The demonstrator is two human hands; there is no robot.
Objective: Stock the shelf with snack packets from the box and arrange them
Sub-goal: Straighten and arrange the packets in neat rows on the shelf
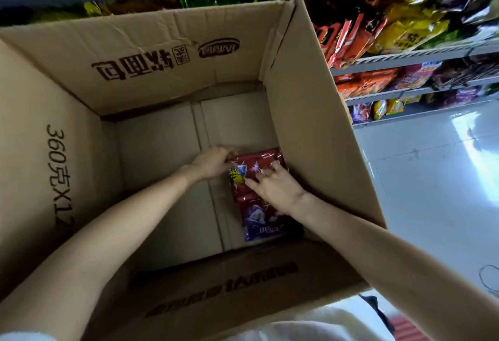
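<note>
- Cardboard box [310,113], flaps open, stands before the snack shelf [421,54] (printing shows on its inner flaps).
- Red snack packet [259,163] lies on the box floor by the right wall, overlapping a purple packet [259,222] nearer the person.
- Left hand [212,163] pinches the red packet's far-left corner.
- Right hand [278,186] rests on it, fingers spread; a grip seems likely but is unclear.
</note>
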